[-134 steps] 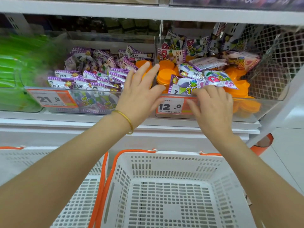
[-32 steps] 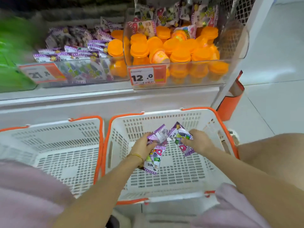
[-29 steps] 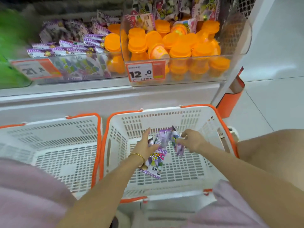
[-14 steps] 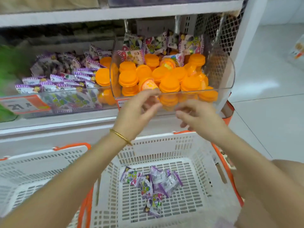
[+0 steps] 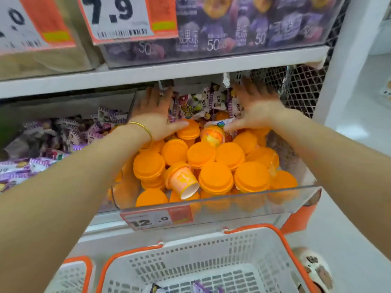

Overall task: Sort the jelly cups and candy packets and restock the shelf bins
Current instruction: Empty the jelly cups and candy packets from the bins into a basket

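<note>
Reaching into the clear bin [image 5: 243,200], the left hand [image 5: 155,115] and right hand [image 5: 255,108] flank the candy packets [image 5: 198,104] at twelve o'clock, fingers [image 5: 151,96] spread wide, gripping nothing. Orange-lidded jelly cups [image 5: 215,178] fill the front; a white basket [image 5: 190,250] sits at six o'clock.

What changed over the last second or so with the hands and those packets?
Both hands let their candy packets go into the white basket. The left hand and right hand then rose and reached to the back of the clear bin, fingers spread on either side of the stray packets lying there. The orange jelly cups stayed in the bin.
</note>
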### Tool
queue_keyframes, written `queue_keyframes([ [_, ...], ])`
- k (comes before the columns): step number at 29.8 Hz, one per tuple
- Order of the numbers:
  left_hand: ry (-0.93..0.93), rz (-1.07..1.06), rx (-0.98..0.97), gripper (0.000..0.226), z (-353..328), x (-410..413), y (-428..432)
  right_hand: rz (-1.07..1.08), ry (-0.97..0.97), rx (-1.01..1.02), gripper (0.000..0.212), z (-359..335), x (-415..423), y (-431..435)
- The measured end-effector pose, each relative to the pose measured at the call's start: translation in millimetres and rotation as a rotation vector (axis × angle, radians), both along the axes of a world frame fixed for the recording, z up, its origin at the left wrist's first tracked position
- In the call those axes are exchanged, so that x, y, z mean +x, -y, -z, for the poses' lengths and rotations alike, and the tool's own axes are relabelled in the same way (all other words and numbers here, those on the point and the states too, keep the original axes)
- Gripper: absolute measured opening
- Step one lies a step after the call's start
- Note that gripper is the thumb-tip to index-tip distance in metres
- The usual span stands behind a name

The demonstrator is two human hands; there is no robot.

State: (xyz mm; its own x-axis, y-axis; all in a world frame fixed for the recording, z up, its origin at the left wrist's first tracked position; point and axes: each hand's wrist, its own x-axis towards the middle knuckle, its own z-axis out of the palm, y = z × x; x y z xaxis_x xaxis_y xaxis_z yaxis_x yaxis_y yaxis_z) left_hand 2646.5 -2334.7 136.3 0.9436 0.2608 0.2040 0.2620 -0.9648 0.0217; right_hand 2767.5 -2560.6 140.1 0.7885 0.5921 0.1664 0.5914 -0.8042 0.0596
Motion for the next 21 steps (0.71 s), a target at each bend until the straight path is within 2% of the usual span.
queue_keyframes([
  [4,-0.005,0.008,0.07,0.098,-2,27,-6,-0.056,-0.062,-0.053,0.123,-3,24,-9],
  [8,0.005,0.014,0.016,0.094,6,42,-9,-0.084,-0.058,-0.002,0.122,2,26,-12],
  [14,0.096,0.066,0.01,0.077,9,57,-4,-0.144,-0.033,0.13,0.11,13,18,-18],
  [18,0.153,0.1,0.008,0.059,13,58,0,-0.157,-0.04,0.192,0.092,19,14,-20],
  [21,0.213,0.152,0.006,0.052,16,56,3,-0.177,-0.033,0.221,0.087,20,9,-19],
])
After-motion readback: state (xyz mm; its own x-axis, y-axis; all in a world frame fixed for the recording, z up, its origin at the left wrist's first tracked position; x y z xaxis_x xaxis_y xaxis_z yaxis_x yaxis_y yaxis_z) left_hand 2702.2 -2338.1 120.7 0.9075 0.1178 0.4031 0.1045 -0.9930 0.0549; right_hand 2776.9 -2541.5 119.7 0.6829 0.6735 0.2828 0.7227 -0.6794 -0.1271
